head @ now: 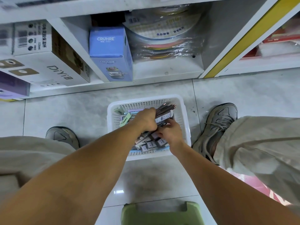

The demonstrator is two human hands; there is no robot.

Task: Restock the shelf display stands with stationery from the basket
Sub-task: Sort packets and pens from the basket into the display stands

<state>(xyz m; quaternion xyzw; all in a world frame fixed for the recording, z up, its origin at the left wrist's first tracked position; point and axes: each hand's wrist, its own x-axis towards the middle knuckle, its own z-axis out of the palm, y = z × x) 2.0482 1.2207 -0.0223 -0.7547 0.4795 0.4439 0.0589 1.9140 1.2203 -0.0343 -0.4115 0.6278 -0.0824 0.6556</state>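
Here, both of your hands are down inside the white basket (pixel 184 120), which stands on the tiled floor (pixel 73 114) between your two grey shoes, just in front of the lowest shelf (pixel 162 71).

Your left hand (pixel 146 120) is curled into a fist around a bundle of dark pencils (pixel 164 108); their tips fan out beyond your knuckles toward the far right corner of the basket. A white printed label wraps the bundle just beside your thumb.

Your right hand (pixel 170 132) lies close against the left one, fingers bent and pinching at the near end of the same bundle; the exact contact is partly hidden by the left hand, so the grip appears to be on the pencils but cannot be fully confirmed.

The rest of the stationery lies loose in the basket: small grey-and-white packets (pixel 151 145) at the near side and a pale green packet (pixel 125 119) at the left.

On the shelf stand a blue carton (pixel 110 51), a white and brown box (pixel 53 65) and a bagged stack of coloured discs (pixel 167 41). A green stool (pixel 160 215) sits at the lower edge of the view.
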